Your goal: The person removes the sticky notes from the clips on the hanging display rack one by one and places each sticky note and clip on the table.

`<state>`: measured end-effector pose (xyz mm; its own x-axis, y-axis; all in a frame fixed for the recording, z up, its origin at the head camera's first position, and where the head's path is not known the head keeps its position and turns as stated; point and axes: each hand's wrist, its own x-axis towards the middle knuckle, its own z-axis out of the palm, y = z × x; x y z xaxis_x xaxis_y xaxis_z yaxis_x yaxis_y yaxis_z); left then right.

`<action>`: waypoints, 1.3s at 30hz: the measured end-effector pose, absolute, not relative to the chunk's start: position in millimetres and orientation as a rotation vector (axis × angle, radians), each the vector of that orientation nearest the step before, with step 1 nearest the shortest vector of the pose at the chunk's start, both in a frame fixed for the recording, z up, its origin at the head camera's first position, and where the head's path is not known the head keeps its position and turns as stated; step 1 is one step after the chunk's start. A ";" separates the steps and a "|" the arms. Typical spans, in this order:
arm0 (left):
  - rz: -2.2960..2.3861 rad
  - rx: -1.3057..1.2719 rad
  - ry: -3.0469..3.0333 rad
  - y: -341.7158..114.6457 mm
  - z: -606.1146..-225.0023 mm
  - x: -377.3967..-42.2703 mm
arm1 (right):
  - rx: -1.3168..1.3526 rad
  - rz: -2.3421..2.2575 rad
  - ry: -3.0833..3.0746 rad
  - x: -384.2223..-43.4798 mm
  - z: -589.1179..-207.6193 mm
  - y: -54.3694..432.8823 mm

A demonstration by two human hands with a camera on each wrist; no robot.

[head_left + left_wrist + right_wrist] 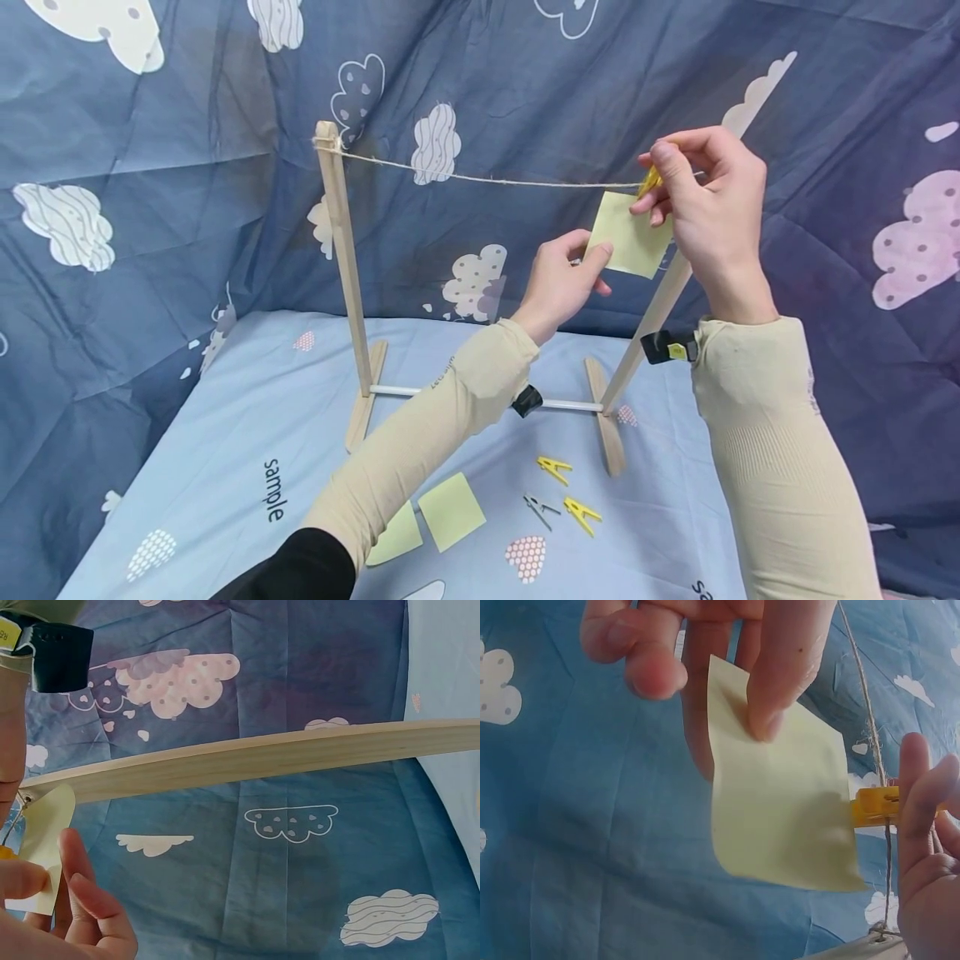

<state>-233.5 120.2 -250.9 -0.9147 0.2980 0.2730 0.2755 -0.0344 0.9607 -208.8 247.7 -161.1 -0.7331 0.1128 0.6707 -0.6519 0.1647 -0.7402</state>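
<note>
My left hand [558, 275] pinches a pale yellow paper note [628, 237] between thumb and fingers, near its lower left edge. The note hangs just under a thin string [487, 180]. My right hand [716, 196] grips a yellow clothespin [649, 179] at the string, above the note. In the right wrist view, the string crosses the clothespin [876, 806], whose tip meets the note's edge [787, 802]; I cannot tell how far it bites. The left wrist view has the left hand [90, 915] with its thumb on the note [45, 840].
Two wooden posts [345, 258] [652, 321] hold up the string, joined low down by a white rod [573, 405]. On the light blue cloth lie two yellow clothespins [555, 469] [582, 515], a grey clothespin [540, 508] and two more notes [452, 511] [396, 537].
</note>
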 end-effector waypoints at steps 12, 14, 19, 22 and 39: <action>2.219 0.654 2.153 120.7 -256.8 -230.5 | 0.565 1.609 -1.782 -207.7 -160.6 251.4; 2.219 0.655 2.154 120.3 -257.1 -230.3 | 0.573 1.616 -1.767 -206.3 -159.8 251.1; 2.209 0.642 2.159 118.7 -257.1 -229.8 | 0.588 1.648 -1.704 -203.8 -158.5 251.8; 2.207 0.642 2.165 117.9 -257.2 -229.9 | 0.594 1.671 -1.660 -202.9 -157.7 252.2; 2.185 0.630 2.188 114.1 -261.4 -231.5 | 0.468 1.302 -1.728 -206.3 -158.5 251.3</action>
